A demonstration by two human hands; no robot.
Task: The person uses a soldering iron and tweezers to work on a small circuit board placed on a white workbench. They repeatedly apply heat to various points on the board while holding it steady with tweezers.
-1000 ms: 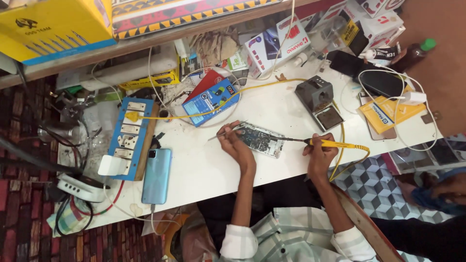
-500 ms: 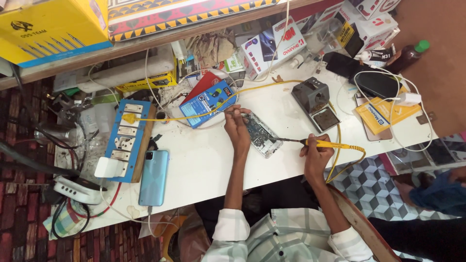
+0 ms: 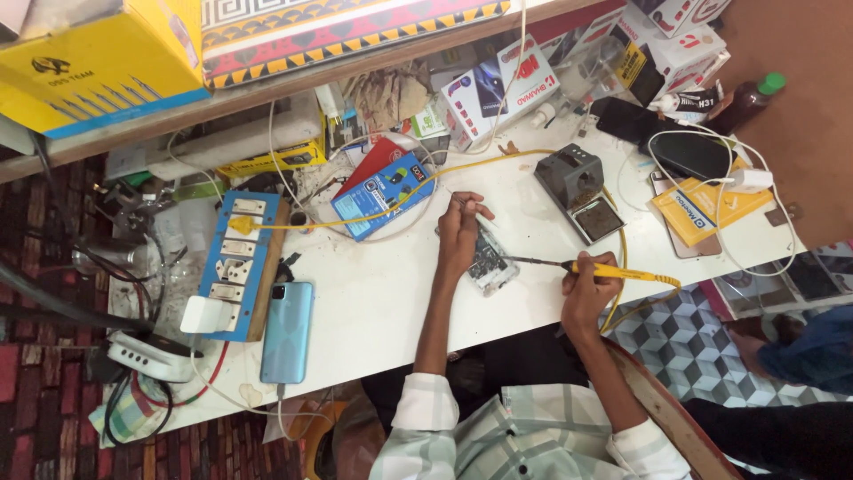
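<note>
A small circuit board [image 3: 493, 265] lies on the white table [image 3: 373, 311] in front of me. My left hand [image 3: 461, 229] rests on the board's far end and holds it down with bent fingers. A thin wire sticks out past those fingers. My right hand [image 3: 585, 292] grips a yellow-handled soldering iron [image 3: 615, 269] like a pen. Its dark tip reaches left to the edge of the board. A yellow cable runs back from the handle.
A grey soldering station [image 3: 582, 190] stands at the right rear. Also here: a blue box [image 3: 387, 192], a blue switch board [image 3: 233, 261], a light blue phone [image 3: 287, 331], a yellow booklet [image 3: 708, 210], a dark bottle [image 3: 745, 103] and cartons [image 3: 498, 89]. Another person [image 3: 800, 356] is at the lower right.
My left hand has moved from the board's left side to its far end. The board has turned from lying crosswise to pointing away from me. The right hand has stayed on the iron.
</note>
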